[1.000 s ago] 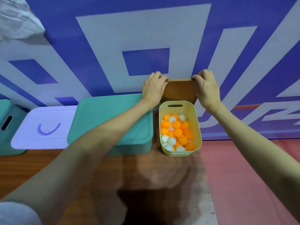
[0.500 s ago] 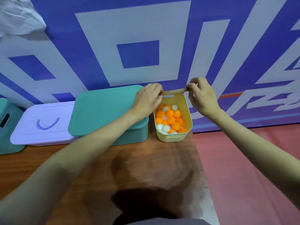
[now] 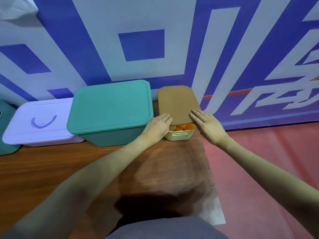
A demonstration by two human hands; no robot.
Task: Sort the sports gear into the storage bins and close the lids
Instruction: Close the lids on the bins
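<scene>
You've just laid the brown lid [image 3: 177,102] over the yellow bin [image 3: 179,134]; both hands, left hand [image 3: 158,125] and right hand [image 3: 206,125], rest flat with fingers straight, and the front edge is not yet seated.

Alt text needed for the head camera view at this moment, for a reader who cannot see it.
Both hands, left hand and right hand, lie flat on a brown lid over a small yellow bin; orange balls show under its near edge. Lidded teal bin and white bin sit leftward.
</scene>
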